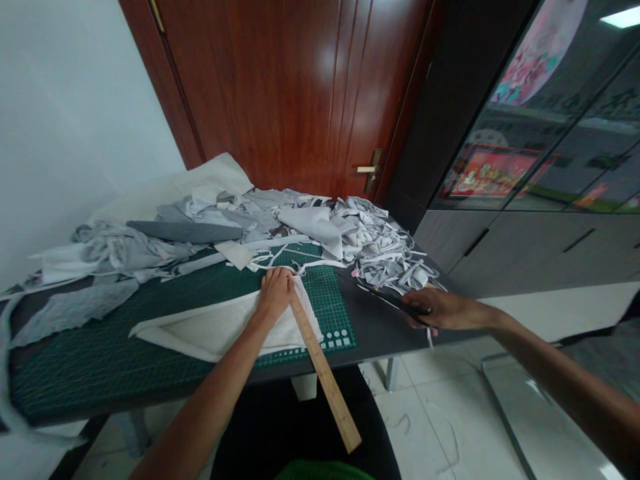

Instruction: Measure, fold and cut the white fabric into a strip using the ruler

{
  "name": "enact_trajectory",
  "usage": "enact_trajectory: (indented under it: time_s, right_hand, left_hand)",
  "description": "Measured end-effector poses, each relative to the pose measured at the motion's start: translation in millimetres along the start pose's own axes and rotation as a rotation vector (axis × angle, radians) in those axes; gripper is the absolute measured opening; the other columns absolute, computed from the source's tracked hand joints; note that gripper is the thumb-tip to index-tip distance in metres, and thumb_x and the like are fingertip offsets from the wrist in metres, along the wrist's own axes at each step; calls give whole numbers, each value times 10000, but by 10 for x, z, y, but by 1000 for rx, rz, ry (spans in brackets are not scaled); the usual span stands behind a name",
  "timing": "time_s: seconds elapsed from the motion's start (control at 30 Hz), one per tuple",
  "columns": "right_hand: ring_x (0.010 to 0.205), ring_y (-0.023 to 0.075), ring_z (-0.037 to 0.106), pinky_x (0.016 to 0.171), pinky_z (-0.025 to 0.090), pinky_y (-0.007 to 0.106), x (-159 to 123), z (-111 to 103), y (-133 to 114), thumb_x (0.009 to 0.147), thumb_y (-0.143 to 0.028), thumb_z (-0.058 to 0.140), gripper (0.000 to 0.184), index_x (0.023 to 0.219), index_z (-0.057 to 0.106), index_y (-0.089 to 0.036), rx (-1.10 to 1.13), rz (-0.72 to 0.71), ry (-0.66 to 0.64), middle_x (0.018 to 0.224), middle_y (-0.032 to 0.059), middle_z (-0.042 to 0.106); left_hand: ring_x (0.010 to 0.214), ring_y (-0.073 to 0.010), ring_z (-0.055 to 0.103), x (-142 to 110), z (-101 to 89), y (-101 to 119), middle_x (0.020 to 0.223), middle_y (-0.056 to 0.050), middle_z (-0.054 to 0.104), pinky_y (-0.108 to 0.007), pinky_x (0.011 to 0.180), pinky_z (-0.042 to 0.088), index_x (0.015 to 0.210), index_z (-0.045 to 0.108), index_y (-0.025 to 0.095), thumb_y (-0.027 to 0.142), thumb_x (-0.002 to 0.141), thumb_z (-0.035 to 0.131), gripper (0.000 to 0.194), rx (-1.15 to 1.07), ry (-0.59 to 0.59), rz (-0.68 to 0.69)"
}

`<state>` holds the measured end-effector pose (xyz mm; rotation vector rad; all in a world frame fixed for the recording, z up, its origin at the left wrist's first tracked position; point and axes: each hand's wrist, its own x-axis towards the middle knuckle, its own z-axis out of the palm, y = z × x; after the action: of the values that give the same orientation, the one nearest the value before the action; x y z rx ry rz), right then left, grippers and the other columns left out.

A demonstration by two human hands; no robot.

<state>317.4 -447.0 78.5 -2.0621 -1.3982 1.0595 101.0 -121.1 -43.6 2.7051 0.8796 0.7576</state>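
Left hand point(275, 293) open, palm down, fingers spread, pressing the upper end of a long wooden ruler point(320, 367) onto a folded triangular white cloth with a paler fleecy centre point(215, 330); both lie at centre frame on a green gridded cutting mat point(100, 373). Right hand point(445, 310), fingers curled, grips black-handled scissors point(395, 301) over a dark tabletop point(375, 340), just below a heap of grey and white fabric strips point(380, 253).
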Motion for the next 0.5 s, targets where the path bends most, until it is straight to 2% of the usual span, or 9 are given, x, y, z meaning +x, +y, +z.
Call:
enact_trajectory:
  time_s: [0.07,0.13,0.2,0.23,0.27,0.33,0.37,0.43,0.5]
  right_hand:
    - [641,145,538,514,459,238,-245,236,175,792,-682,695,512,964,630,-203,116,11,-9,817,23,613]
    - [683,170,546,568,493,275,-466,563,316,784,-787,654,609,994,639,-216,218,10,-5,850,55,607]
    - [731,215,580,679,551,353,-648,942,430,751,-867,611,719,1097,661,-238,345,0,-8,873,86,625]
    - [761,238,609,754,564,401,-718,1135,481,743,-874,611,759,1181,658,-256,409,-6,-10,897,96,635]
    - [789,262,639,802,565,435,-772,1323,530,740,-863,621,759,1233,657,-287,463,15,-3,923,103,648]
    - [869,326,677,786,564,451,-821,1663,615,691,-820,692,703,1219,685,-356,500,84,-9,953,131,671]
    - [910,354,679,787,566,465,-816,1808,650,655,-806,718,720,1209,697,-346,505,115,21,965,140,677]
    - [972,377,673,832,560,490,-751,2034,700,650,-789,698,688,1165,715,-333,493,161,62,961,127,684]
    - [935,368,679,835,554,494,-638,2173,724,662,-758,672,552,1029,734,-350,484,191,54,870,87,671]
  left_hand:
    - [1173,-345,502,1,-47,19,1144,-138,621,-510,993,424,1066,600,208,173,932,465,193,-20,-22,23]
    - [1252,-347,459,17,-135,58,1246,-142,594,-529,1054,389,1173,595,201,131,893,487,308,-54,-67,86]
    - [1350,-329,397,50,-255,132,1395,-119,545,-527,1129,335,1259,591,223,110,883,491,405,-107,-164,213]
    - [1353,-304,411,69,-318,185,1397,-90,559,-498,1147,330,1257,612,248,120,898,495,400,-143,-246,301]
    - [1318,-274,457,85,-376,245,1348,-54,606,-456,1154,338,1220,649,279,151,922,510,353,-184,-349,398]
    - [1223,-244,540,99,-463,374,1215,-16,685,-388,1116,387,1089,727,322,266,970,560,213,-259,-551,559]
    - [1188,-236,563,94,-487,433,1179,-14,701,-356,1077,417,1070,745,333,306,972,590,185,-291,-628,611]
    - [1120,-224,596,60,-495,517,1085,-10,717,-306,996,454,1012,772,345,340,942,669,124,-340,-744,672]
    - [1055,-216,612,11,-466,541,1014,-13,710,-283,926,472,987,785,349,353,920,711,100,-376,-813,694]
